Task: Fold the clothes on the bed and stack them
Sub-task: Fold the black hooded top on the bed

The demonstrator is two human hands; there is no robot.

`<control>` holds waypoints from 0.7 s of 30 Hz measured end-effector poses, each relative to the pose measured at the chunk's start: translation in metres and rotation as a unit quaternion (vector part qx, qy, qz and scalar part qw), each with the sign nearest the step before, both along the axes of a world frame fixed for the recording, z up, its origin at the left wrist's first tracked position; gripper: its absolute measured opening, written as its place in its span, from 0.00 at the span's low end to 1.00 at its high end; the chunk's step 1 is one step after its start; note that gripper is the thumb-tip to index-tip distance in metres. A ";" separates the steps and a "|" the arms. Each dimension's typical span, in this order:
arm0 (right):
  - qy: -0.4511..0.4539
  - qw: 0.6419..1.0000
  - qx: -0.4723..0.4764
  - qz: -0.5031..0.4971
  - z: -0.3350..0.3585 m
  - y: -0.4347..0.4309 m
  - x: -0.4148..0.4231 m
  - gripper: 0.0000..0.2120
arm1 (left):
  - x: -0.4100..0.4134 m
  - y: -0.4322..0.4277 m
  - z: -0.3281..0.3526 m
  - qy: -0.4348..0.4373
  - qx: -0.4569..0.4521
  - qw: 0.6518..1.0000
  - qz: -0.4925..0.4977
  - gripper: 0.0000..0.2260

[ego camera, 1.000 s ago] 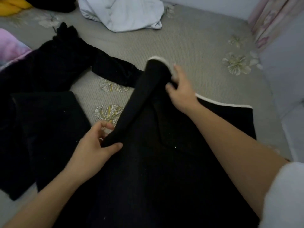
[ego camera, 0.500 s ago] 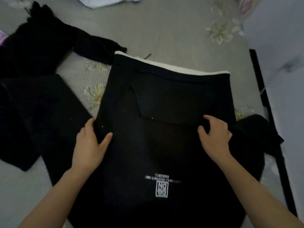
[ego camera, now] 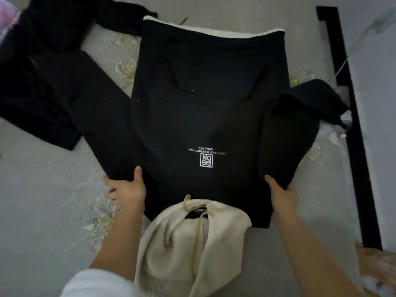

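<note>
On the bed point(ego camera: 42, 189), with its grey flowered cover, a black hoodie point(ego camera: 192, 116) lay flat and face up before us, its cream hood point(ego camera: 192, 236) nearest and its hem farthest away. Our left hand point(ego camera: 126, 189) held the fabric at the root of the left sleeve point(ego camera: 90, 103), thumb on top and fingers at the edge below. Our right hand point(ego camera: 280, 194) gripped the other shoulder the same way, thumb over the cloth and fingers tucked out of sight beneath the right sleeve point(ego camera: 300, 116), which lay bent back on itself near the bed's edge. Between the hands a yellowish drawstring point(ego camera: 197, 213) crossed the hood opening. Beyond it we saw a white printed logo point(ego camera: 206, 160) on the chest, then a front pocket point(ego camera: 214, 78), then a cream band point(ego camera: 214, 31) along the hem. Farther left lay other black clothes point(ego camera: 32, 93), touching the left sleeve. A dark rail point(ego camera: 351, 125) ran along the right side.
</note>
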State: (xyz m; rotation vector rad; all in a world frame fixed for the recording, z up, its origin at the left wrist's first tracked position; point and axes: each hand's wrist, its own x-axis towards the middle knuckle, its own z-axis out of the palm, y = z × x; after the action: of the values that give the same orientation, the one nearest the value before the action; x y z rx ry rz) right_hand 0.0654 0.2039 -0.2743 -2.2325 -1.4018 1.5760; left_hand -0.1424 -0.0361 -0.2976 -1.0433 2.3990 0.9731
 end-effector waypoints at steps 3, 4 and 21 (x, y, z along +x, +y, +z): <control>0.081 0.994 0.057 0.034 0.004 0.002 0.001 0.28 | 0.010 -0.015 -0.006 0.075 0.091 0.992 0.033 0.29; 0.079 0.991 0.102 0.042 0.006 0.005 0.005 0.27 | 0.013 -0.022 -0.006 0.095 0.082 0.991 0.040 0.26; 0.027 0.962 0.202 0.181 0.011 0.105 0.009 0.22 | 0.084 0.113 0.050 0.160 0.014 0.890 -0.427 0.27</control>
State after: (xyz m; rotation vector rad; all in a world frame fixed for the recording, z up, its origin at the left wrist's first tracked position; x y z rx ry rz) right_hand 0.0742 0.3091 -0.2628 -1.7598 -1.9906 1.2627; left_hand -0.0586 0.0774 -0.2479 0.2597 2.6497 0.8559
